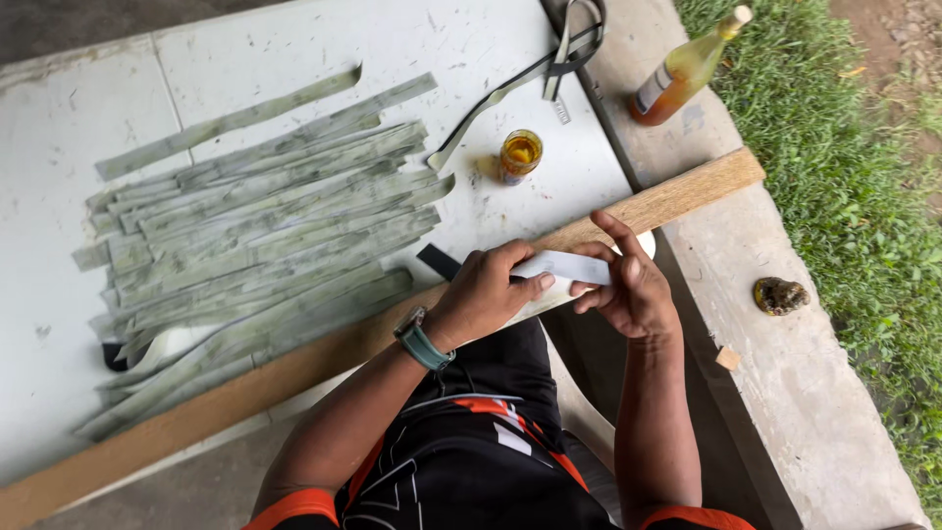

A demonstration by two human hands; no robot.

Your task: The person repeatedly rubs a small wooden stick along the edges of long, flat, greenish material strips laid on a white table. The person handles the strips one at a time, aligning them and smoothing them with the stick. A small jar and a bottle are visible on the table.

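Both hands on pale strip.
Left hand (488, 291) and right hand (628, 285) fingers pinch strip (564, 265) between them; plank (677, 196) just beyond fingertips.

Looks like a backyard craft spot, outdoors. There's a scuffed white table (294, 39), a concrete ledge (805, 393), and grass (863, 177) right alongside.

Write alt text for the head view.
Both hands, left hand and right hand, hold a pale flat strip above a long wooden plank; grey-green leaf strips cover the white table beside a small amber glass.
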